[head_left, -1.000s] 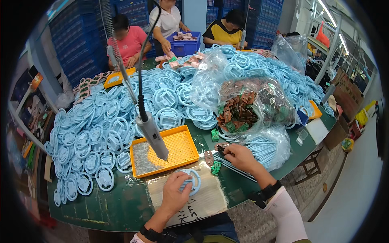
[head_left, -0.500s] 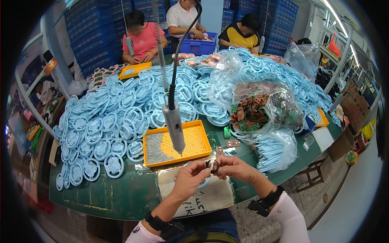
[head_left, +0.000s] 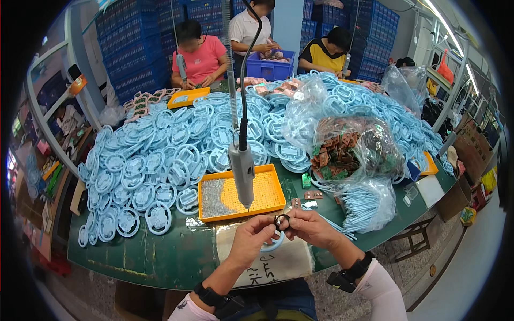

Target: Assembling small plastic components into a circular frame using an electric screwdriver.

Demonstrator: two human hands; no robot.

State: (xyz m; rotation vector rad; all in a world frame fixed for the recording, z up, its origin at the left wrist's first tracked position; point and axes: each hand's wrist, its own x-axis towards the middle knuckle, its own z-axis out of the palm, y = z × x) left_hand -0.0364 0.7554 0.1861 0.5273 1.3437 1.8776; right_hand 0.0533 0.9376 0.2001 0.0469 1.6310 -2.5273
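My left hand [head_left: 250, 239] and my right hand [head_left: 313, 227] meet at the front middle of the table, fingertips almost touching. Between them they pinch a small black loop [head_left: 282, 218], which looks like thin cord or a band; its exact kind is too small to tell. Part of a light blue plastic ring [head_left: 274, 244] shows beneath the hands, lying on a pale board [head_left: 286, 262] with handwriting. Just beyond my left hand, a grey electric screwdriver [head_left: 242, 174] hangs tip down from a coiled cord, over a yellow tray [head_left: 269, 205] holding many small metal screws.
Piled light blue ring-shaped plastic parts [head_left: 144, 166] cover the green table [head_left: 160, 259]. To the right sit a clear bag of brown and green circuit boards [head_left: 353, 147] and a bundle of light blue sticks [head_left: 367, 206]. Several people work across the table, near a blue crate [head_left: 269, 68].
The whole view has shifted slightly, so the table sits a little further right. The black loop now shows rounder between my fingertips; both hands keep their pinch.
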